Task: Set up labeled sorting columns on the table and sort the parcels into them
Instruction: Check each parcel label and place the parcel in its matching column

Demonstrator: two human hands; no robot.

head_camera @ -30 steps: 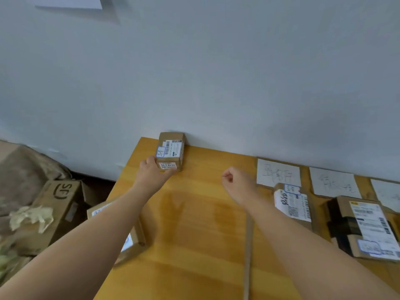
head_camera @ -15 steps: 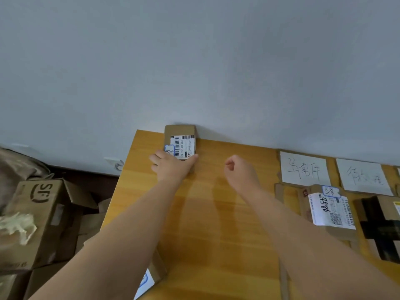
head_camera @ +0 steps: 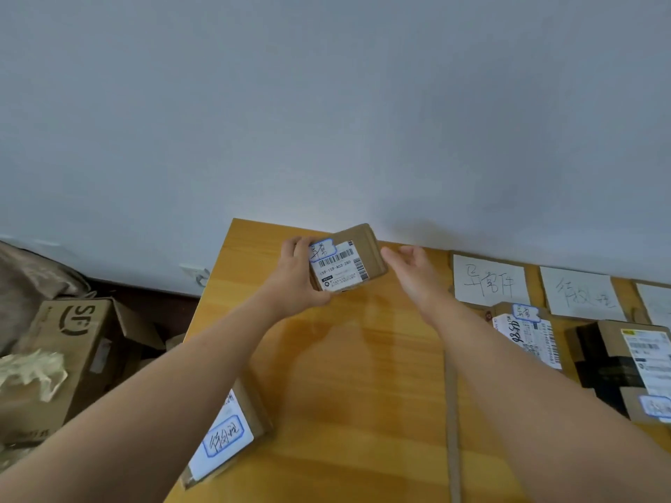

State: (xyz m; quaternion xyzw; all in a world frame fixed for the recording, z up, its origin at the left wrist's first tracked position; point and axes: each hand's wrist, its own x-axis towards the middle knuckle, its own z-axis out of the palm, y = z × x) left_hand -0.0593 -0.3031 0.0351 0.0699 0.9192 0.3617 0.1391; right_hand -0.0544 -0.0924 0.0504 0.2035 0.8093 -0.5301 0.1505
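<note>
Small parcel [head_camera: 345, 261] (tilted) in left hand [head_camera: 296, 281]

A plain pale grey-white wall [head_camera: 326, 103], softly and evenly lit, fills the upper part of the view, and a yellow-orange wooden surface [head_camera: 356, 386] is set against it. A white socket [head_camera: 196, 274] is fixed low on the wall, just left of the surface's far corner. On the dark floor [head_camera: 156, 303] to the left, a brown carton printed "SF" [head_camera: 76, 343] is seen, with crumpled pale paper [head_camera: 31, 372] beside it.
</note>
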